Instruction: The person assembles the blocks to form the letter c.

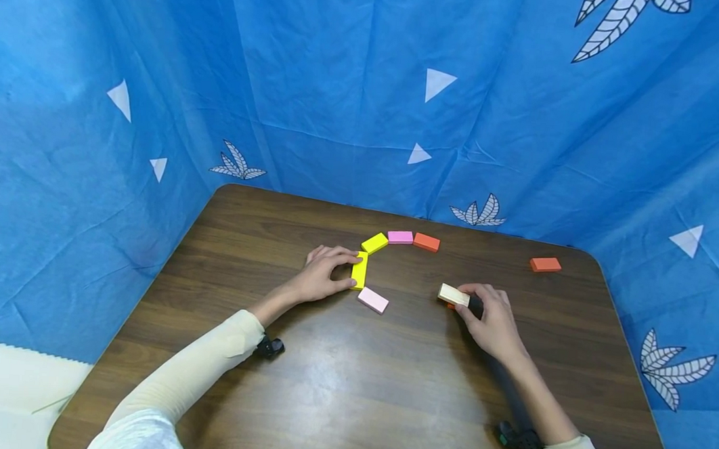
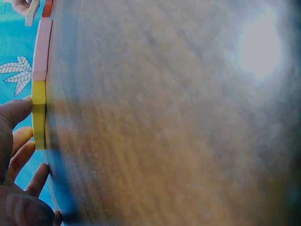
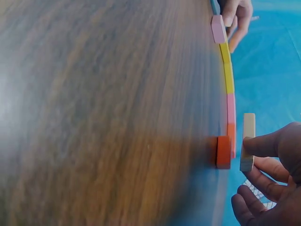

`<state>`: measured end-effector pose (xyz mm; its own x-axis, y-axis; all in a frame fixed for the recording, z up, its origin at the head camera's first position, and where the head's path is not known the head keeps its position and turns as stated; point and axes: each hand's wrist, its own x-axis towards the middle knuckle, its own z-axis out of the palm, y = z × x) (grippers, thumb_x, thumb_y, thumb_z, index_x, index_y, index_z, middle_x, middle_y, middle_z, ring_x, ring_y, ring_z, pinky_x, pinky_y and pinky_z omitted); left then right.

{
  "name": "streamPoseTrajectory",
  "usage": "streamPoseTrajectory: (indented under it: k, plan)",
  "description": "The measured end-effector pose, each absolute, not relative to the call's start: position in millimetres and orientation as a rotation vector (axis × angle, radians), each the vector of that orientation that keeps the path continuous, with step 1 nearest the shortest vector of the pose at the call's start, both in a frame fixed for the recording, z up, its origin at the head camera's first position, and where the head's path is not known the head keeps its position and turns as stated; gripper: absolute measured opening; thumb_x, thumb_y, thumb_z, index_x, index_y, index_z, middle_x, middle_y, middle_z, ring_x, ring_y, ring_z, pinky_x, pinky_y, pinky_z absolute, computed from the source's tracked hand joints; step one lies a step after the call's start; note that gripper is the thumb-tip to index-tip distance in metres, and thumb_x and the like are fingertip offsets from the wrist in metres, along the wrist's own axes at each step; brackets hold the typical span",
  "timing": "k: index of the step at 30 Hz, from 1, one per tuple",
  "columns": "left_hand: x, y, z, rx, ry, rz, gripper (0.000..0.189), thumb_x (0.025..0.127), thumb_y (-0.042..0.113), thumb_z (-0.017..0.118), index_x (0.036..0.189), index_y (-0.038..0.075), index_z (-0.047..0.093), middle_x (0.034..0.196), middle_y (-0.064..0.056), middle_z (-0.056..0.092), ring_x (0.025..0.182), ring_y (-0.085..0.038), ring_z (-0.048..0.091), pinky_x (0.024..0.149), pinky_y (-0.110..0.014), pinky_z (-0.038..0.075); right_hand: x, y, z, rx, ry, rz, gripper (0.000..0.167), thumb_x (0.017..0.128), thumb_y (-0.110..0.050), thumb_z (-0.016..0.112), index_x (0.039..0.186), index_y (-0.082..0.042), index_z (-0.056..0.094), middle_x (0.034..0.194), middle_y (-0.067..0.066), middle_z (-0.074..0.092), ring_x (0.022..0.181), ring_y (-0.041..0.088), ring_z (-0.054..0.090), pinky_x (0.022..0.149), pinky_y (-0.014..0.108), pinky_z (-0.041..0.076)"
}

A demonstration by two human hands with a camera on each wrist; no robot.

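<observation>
My left hand (image 1: 320, 275) rests its thumb and fingertips on a flat yellow block (image 1: 360, 270), which lies lengthwise on the table. Right below that block is a pale pink block (image 1: 373, 300). With thumb and fingers, my right hand (image 1: 493, 323) pinches a cream block (image 1: 454, 295) held above the tabletop. An orange block (image 3: 223, 152) lies under it, mostly hidden in the head view by the cream block and the hand.
Beyond the left hand, a second yellow block (image 1: 374, 243), a pink block (image 1: 400, 237) and a red-orange block (image 1: 426, 242) continue a curved row. Another orange block (image 1: 545, 265) lies apart at the far right. Blue cloth (image 1: 354, 102) hangs behind the brown table (image 1: 326, 399).
</observation>
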<state>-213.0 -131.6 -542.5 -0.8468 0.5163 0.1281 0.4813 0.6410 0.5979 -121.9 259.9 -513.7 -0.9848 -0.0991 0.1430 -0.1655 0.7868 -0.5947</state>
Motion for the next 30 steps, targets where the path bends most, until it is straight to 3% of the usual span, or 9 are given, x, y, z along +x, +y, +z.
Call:
streamPoseTrajectory:
  k: [18,25,30]
  plan:
    - [-214.4,-132.1,-542.1,0.851,2.799,0.986,0.053,0.098,0.034,0.080,0.147,0.020,0.067,0.158,0.000,0.060,0.150,-0.031,0.049,0.128,-0.069,0.018,-120.3,229.1,-521.4,0.411,-2.881,0.912,0.031,0.096,-0.009,0.081,0.126,-0.013,0.073,0.126,0.013,0.074,0.123,0.038,0.052,0.104,0.064,0.030]
    - [-214.1,-131.9,-540.4,0.855,2.793,0.989,0.053,0.098,0.034,0.080,0.147,0.020,0.067,0.158,-0.001,0.060,0.150,-0.032,0.049,0.128,-0.070,0.017,-119.4,217.9,-524.7,0.431,-2.904,0.864,0.031,0.094,-0.013,0.083,0.124,-0.015,0.075,0.124,0.011,0.076,0.124,0.038,0.053,0.114,0.071,0.019]
    - [-215.3,-132.4,-542.1,0.852,2.796,0.985,0.052,0.098,0.034,0.079,0.147,0.020,0.067,0.158,0.000,0.060,0.150,-0.031,0.049,0.129,-0.069,0.016,-120.0,210.9,-522.5,0.444,-2.905,0.844,0.029,0.094,-0.013,0.084,0.121,-0.015,0.075,0.124,0.011,0.076,0.127,0.040,0.053,0.117,0.071,0.017]
